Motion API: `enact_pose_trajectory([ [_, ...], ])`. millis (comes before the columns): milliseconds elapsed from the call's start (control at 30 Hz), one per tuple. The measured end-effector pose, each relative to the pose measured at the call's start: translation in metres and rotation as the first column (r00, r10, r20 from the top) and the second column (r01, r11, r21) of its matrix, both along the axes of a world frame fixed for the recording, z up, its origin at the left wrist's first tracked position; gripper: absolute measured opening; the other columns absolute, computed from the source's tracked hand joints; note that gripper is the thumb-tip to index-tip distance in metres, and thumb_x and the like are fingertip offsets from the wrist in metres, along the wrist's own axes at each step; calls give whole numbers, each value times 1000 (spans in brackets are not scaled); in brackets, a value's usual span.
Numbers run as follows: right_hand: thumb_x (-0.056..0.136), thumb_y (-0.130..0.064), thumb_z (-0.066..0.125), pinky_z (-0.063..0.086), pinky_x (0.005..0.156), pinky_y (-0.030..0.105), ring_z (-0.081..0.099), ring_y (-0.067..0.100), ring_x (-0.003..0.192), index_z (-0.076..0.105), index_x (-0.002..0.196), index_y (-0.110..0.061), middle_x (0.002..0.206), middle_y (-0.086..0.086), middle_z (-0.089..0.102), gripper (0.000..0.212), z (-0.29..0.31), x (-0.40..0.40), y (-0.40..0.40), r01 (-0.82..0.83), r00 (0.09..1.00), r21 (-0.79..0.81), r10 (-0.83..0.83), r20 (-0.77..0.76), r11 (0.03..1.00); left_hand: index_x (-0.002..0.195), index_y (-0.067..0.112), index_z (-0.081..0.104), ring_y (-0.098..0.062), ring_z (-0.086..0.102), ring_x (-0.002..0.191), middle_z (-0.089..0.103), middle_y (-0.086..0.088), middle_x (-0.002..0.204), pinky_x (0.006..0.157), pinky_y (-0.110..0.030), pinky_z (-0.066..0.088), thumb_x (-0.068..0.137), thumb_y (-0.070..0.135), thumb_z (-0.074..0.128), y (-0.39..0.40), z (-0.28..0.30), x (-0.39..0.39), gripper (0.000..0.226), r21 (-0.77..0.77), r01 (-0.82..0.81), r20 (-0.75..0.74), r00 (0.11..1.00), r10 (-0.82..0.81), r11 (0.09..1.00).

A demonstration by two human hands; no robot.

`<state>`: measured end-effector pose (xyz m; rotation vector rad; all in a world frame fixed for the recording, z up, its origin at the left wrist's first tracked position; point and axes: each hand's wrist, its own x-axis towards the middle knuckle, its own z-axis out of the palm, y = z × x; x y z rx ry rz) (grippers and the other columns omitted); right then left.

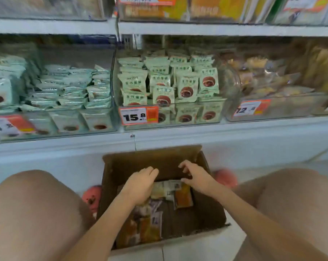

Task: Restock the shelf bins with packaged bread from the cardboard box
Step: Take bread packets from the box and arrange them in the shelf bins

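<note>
Two hands reach into one cardboard box (pixel 159 161): the left hand (pixel 140 185) and the right hand (pixel 197 178). Beyond the hands, three clear shelf bins (pixel 170 117) carry three price tags (pixel 138 115). Two pink shoes (pixel 91 198) flank the box.

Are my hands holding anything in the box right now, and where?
Cannot tell. Both the left hand and right hand reach over the packets in the box; no grip shows.
</note>
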<state>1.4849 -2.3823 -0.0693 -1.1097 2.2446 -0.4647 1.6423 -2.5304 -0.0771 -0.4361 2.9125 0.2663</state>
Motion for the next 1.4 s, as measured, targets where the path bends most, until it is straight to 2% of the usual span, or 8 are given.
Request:
enact_pose_trajectory([
  [167, 87, -19, 66, 41, 102, 36, 46, 29, 125, 34, 140, -15, 141, 12, 43, 63, -72, 18, -19, -169, 982, 372, 121, 148, 913, 148, 14, 23, -28, 41, 129, 36, -9, 145, 101, -37, 42, 98, 16, 42, -1, -58, 18, 53, 144, -150, 290, 951, 104, 978],
  [333, 92, -14, 57, 48, 91, 39, 53, 32, 116, 32, 141, -11, 135, 16, 49, 55, -136, 45, -43, -306, 950, 444, 243, 196, 842, 147, 18, 25, -30, 50, 120, 36, -8, 147, 91, -37, 45, 96, 10, 44, -8, -98, 35, 54, 204, -238, 440, 889, 128, 950],
  [633, 92, -20, 57, 42, 102, 43, 44, 32, 127, 37, 140, -13, 142, 14, 43, 54, -210, 72, -72, -461, 844, 625, 530, 88, 630, 149, 22, 22, -30, 20, 142, 21, -5, 156, 113, -41, 30, 95, 8, 45, -17, -140, 61, 60, 251, -376, 537, 820, 195, 892],
  [733, 93, -18, 54, 41, 103, 41, 40, 34, 130, 25, 146, -11, 145, 17, 38, 61, -223, 76, -73, -423, 888, 625, 436, 144, 656, 148, 23, 24, -29, 26, 140, 22, -4, 155, 110, -40, 35, 93, 6, 46, -19, -146, 62, 61, 287, -420, 538, 815, 218, 861],
  [1000, 84, -22, 69, 44, 99, 36, 48, 26, 124, 44, 138, -14, 139, 9, 47, 61, -209, 61, -70, -355, 914, 491, 184, 361, 795, 144, 23, 31, -26, 34, 135, 29, -5, 151, 107, -38, 38, 94, 13, 50, -21, -153, 60, 54, 266, -446, 516, 814, 265, 854],
  [1167, 85, -20, 69, 45, 69, 18, 53, 21, 114, 30, 147, -17, 145, 8, 42, 73, -167, 31, -54, -74, 864, 343, -112, 491, 936, 142, 25, 33, -25, 40, 131, 36, -4, 147, 105, -40, 40, 93, 18, 53, -21, -146, 60, 54, 278, -472, 542, 796, 269, 837],
  [1267, 86, -20, 68, 46, 97, 30, 47, 23, 127, 34, 145, -17, 148, 7, 38, 69, -138, 12, -43, -16, 881, 256, -108, 462, 966, 140, 21, 37, -22, 45, 126, 45, -1, 138, 104, -36, 41, 87, 28, 66, -18, -127, 50, 61, 435, -594, 468, 791, 394, 677],
  [1400, 90, -20, 62, 53, 91, 38, 62, 19, 107, 54, 121, -18, 120, 6, 63, 32, -80, -8, -30, 114, 780, 96, -149, 608, 989, 119, 26, 46, -14, 52, 117, 54, 9, 123, 102, -27, 38, 75, 32, 78, -14, -81, 33, 55, 818, -569, 441, 717, 540, 88],
])
